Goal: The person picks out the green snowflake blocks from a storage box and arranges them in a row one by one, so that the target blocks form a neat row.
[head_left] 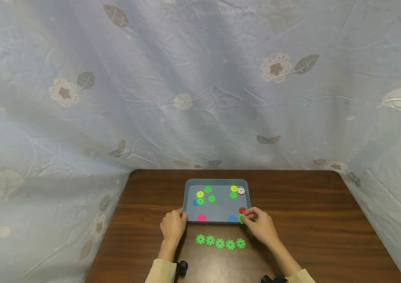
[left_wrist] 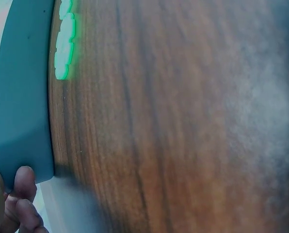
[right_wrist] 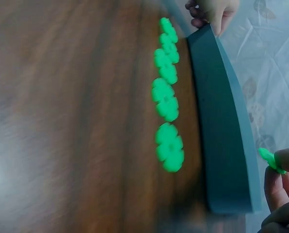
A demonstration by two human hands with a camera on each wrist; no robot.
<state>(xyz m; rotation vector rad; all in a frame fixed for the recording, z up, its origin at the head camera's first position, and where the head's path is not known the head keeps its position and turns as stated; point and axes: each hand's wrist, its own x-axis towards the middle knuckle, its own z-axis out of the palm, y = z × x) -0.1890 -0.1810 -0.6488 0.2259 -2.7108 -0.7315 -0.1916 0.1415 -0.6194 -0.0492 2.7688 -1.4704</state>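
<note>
A grey-blue tray point(head_left: 218, 208) lies on the table with several flower-shaped discs in it: green, yellow, blue, white, red and pink. My left hand point(head_left: 173, 225) grips the tray's front left corner; in the left wrist view its fingers point(left_wrist: 25, 183) curl at the tray wall. Over the front right corner, my right hand point(head_left: 262, 227) pinches a green flower disc point(right_wrist: 270, 160) between thumb and fingers, above the rim. In front of the tray, several green discs point(head_left: 220, 243) form a row on the table. A red disc point(head_left: 242, 210) is beside the right fingertips.
The brown wooden table point(head_left: 310, 220) extends to both sides of the tray. A pale floral curtain point(head_left: 214, 98) hangs behind the table and along its sides. Black wrist cameras point(head_left: 182, 268) sit near both cuffs.
</note>
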